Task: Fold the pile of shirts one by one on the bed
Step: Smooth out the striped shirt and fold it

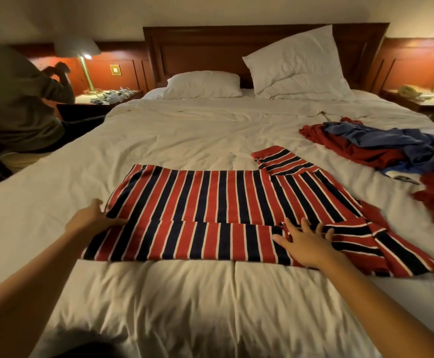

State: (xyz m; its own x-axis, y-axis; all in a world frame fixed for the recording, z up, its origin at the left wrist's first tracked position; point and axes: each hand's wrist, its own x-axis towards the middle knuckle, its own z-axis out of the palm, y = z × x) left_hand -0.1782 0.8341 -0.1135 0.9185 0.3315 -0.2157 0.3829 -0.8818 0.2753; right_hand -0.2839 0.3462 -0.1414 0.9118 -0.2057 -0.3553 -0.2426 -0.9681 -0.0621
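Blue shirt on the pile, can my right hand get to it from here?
Probably yes. The right hand lies flat on the striped shirt, holding nothing. The blue shirt sits uncovered atop the red shirts, further up the same side, with nothing standing between. A lean forward may help.

No legible text in view. The white tag beside the shirt pile carries dark marks, too blurred to read, and the wall plate is the same.
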